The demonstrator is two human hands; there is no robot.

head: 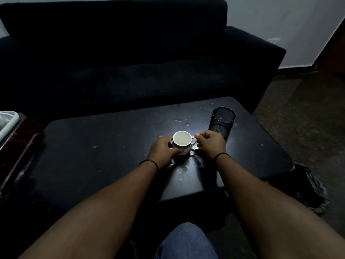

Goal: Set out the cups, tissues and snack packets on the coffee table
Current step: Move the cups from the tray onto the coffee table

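Note:
A white cup (182, 141) stands upright on the dark coffee table (93, 146), a little right of its middle. My left hand (162, 151) wraps the cup's left side, thumb and fingers on its wall. My right hand (211, 144) pinches the cup's handle on the right side. The cup looks empty inside. No tissues or snack packets are in view.
A black mesh holder (222, 121) stands just behind my right hand. A dark sofa (121, 62) runs along the table's far side. A reddish-brown stand (16, 146) with a white bin (7, 122) is at the left. A dark bag (309, 187) lies on the floor at the right.

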